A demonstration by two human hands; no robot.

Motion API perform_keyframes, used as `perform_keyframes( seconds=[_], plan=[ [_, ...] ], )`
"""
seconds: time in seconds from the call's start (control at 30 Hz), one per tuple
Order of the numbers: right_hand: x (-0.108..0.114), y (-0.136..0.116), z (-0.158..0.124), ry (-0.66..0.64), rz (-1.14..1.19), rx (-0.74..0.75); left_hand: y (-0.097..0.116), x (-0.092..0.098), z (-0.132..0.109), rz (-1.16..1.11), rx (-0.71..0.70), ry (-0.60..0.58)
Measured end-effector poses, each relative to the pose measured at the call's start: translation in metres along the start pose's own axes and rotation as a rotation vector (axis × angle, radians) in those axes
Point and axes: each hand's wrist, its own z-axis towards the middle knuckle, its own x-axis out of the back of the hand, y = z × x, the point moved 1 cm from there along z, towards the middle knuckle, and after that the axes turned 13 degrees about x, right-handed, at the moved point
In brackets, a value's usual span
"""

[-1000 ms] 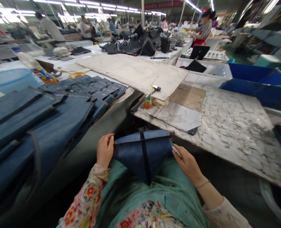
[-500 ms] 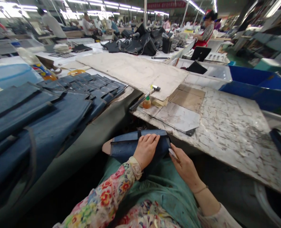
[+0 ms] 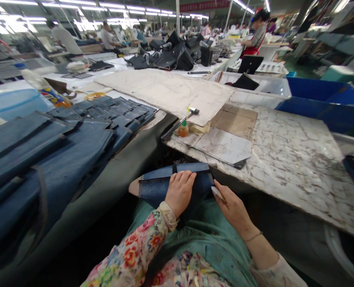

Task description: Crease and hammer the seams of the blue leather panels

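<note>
Left hand atop blue piece, right hand at edge.

Left hand hides part of blue piece; tool in right hand partly covered, perhaps blade.

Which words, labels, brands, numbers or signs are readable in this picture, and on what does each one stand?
None is readable.
Red banner at the back: pale characters, too small and blurred.
Bottle label on the left: coloured print, too blurred.
</note>
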Motion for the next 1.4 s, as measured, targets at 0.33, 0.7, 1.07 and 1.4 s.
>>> perform_keyframes(
  seconds=[0.33,0.7,1.07,1.4],
  plan=[
    [0.002,-0.002,0.002,0.009,-0.005,0.008,0.001,0.012,0.013,0.015,0.118,-0.088],
    [0.013,-0.002,0.012,-0.009,-0.028,0.034,0.019,0.006,0.024,0.054,0.016,-0.174],
    [0.027,-0.006,0.020,-0.050,-0.029,-0.033,0.039,-0.013,0.028,-0.026,-0.136,-0.223],
    [0.034,-0.009,0.049,0.046,-0.249,0.058,0.029,-0.017,0.023,-0.027,-0.144,-0.183]
  ],
)
